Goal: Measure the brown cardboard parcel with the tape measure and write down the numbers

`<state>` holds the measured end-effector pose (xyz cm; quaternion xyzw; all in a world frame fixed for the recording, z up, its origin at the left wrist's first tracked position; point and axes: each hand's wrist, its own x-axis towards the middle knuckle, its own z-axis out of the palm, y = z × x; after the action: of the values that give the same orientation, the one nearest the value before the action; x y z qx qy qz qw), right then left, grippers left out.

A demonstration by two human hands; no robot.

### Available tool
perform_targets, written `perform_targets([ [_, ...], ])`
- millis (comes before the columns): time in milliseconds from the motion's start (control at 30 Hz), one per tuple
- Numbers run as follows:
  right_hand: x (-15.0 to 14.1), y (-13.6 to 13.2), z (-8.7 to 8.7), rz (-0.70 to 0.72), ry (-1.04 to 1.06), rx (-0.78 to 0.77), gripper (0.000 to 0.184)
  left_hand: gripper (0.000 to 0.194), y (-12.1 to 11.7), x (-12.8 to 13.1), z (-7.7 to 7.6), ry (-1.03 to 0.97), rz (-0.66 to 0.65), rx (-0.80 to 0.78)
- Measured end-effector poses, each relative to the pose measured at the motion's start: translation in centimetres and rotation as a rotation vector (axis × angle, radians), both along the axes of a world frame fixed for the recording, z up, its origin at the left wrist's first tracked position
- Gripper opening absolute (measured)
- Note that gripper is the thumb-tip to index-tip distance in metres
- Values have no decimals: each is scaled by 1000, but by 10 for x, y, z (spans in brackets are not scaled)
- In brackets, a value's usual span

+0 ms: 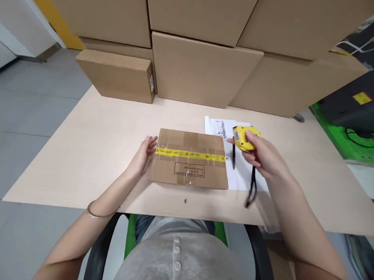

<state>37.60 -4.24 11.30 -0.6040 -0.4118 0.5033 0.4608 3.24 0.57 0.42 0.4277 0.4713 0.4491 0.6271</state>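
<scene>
A flat cardboard box (191, 138) with a strip of yellow printed tape across its top lies on the table before me. My left hand (145, 151) is at the box's left edge, fingers stretched out and nothing gripped; whether they touch the side I cannot tell. Just right of the box, my right hand (258, 154) is closed around a yellow tape measure (245, 138), held above the papers. A black wrist strap (251, 189) dangles from it. Under the tape measure, a black pen (233, 156) lies on white printed sheets (242, 176).
Large cardboard boxes (200, 69) are stacked along the table's back edge. A smaller brown box (124, 80) stands at the back left. Dark equipment (348, 102) sits on a green surface at the right. Chair armrests (101, 248) flank my body below the table (63, 167).
</scene>
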Motion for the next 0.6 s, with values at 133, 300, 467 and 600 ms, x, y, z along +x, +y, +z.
perform_targets([
  [133,-11,-15,-7,66,33,-45,43,67,-7,12,18,-115,-115,20],
  [300,-21,-51,11,47,58,53,39,69,-20,16,57,-126,-39,252],
  [467,-20,-81,7,25,29,106,33,68,-23,19,51,-88,86,478],
  [600,-17,-94,-10,45,14,128,33,61,-21,17,24,-21,73,585],
])
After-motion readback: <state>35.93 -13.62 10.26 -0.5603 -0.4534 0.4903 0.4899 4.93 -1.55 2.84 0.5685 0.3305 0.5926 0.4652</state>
